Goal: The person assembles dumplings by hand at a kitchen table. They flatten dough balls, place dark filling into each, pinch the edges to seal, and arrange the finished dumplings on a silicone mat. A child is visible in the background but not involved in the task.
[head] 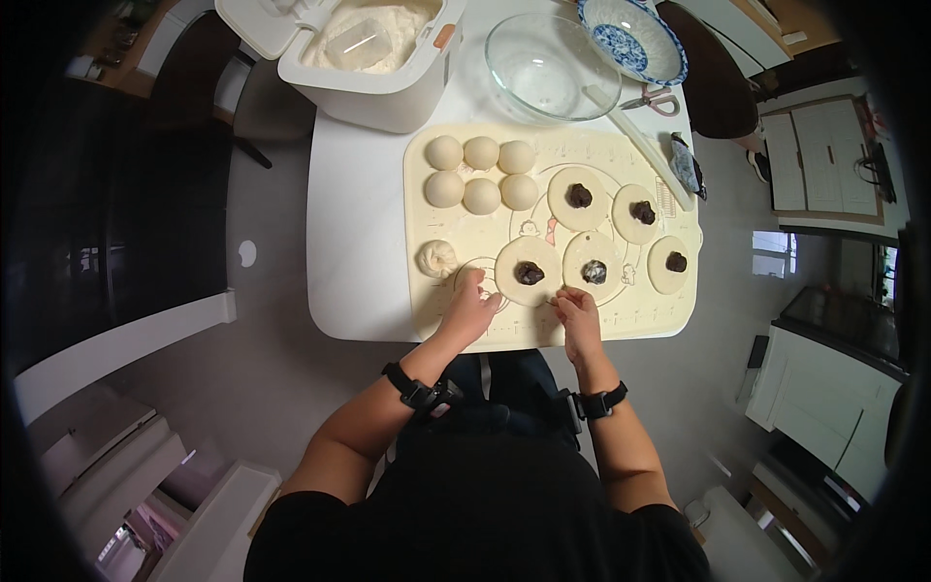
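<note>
My left hand [471, 309] is at the front of the cream baking mat [444, 320], with thumb and fingers apart and nothing between them. Just right of it lies a flat dough round [515, 254] with a lump of dark filling [530, 273]. My right hand [578, 314] is at that round's lower right edge, fingertips close together; whether they pinch the dough cannot be made out. A second dough round [582, 251], its filling [595, 272] whitish on top, lies beside it. Left of these sits a pleated, closed bun [437, 259].
Several smooth dough balls [481, 196] stand in two rows at the mat's back left. More filled rounds [578, 214] lie to the right, near a rolling pin [647, 153]. Behind are a flour bin [364, 94], glass bowl [553, 102], patterned bowl [633, 44] and scissors [658, 102].
</note>
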Demonstrator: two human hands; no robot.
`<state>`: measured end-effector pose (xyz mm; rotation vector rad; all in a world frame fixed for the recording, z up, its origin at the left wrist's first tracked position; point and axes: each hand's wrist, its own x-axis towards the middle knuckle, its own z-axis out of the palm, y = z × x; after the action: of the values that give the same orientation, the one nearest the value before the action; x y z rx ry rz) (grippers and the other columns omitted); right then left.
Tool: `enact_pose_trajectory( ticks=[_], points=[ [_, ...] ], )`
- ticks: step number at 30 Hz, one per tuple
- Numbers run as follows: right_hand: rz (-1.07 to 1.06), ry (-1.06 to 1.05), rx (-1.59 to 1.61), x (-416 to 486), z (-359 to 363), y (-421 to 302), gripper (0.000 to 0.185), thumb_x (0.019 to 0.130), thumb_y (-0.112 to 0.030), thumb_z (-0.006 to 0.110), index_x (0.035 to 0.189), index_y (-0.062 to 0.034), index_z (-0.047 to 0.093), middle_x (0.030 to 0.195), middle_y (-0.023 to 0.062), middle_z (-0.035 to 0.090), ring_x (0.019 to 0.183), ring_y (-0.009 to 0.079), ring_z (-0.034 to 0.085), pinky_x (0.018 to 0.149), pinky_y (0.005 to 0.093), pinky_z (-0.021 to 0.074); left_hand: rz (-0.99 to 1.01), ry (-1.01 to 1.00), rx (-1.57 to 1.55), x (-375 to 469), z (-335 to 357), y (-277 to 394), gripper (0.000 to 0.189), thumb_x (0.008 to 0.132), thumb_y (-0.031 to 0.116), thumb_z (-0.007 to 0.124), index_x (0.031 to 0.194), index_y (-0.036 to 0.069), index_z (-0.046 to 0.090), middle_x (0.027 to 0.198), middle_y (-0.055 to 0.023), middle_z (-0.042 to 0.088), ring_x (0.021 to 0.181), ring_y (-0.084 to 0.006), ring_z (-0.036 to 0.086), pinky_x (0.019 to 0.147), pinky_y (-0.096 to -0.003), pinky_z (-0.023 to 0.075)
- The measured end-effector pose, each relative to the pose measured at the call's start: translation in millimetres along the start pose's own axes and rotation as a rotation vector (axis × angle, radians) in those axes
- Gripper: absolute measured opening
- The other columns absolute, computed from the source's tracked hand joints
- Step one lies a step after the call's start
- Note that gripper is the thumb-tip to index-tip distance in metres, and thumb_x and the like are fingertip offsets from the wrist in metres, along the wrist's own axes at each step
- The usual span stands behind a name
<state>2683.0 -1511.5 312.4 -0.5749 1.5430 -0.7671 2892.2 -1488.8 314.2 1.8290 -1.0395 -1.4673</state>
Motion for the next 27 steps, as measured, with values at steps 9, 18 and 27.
enact_pose_trajectory(
  ticks=[9,18,27],
  points=[
    [0.042,-0.107,-0.146,26.0,10.5,-4.6,0.014,0.087,-0.009,0.060,0.097,-0.0001,0.056,0.079,0.0019,0.055,0.067,0.0107,0.050,0.062,0.0230,0.0421,-0.180,0.233,-0.012,20.3,36.4,20.0,0.049,0.081,0.009,0.059,0.124,-0.006,0.043,0.107,-0.0200,0.058,0.096,-0.0288,0.059,0.080,-0.0363,0.0479],
    [0.051,-0.134,-0.175,28.9,21.5,-5.8,0.016,0.092,-0.013,0.056,0.101,-0.0008,0.053,0.091,0.0070,0.059,0.080,0.0146,0.060,0.068,0.0291,0.0532,-0.167,0.334,0.088,38.3,40.9,18.1,0.030,0.079,0.010,0.061,0.106,-0.002,0.056,0.093,-0.0151,0.064,0.085,-0.0260,0.062,0.077,-0.0347,0.0483],
    [0.038,-0.304,0.177,19.9,21.0,-12.2,0.026,0.091,-0.009,0.047,0.116,-0.0035,0.053,0.091,0.0038,0.060,0.074,0.0097,0.054,0.061,0.0245,0.0458,-0.219,0.252,-0.266,40.1,41.4,24.6,0.032,0.080,0.014,0.065,0.107,-0.003,0.059,0.097,-0.0105,0.063,0.089,-0.0185,0.059,0.078,-0.0312,0.0472]
  ],
)
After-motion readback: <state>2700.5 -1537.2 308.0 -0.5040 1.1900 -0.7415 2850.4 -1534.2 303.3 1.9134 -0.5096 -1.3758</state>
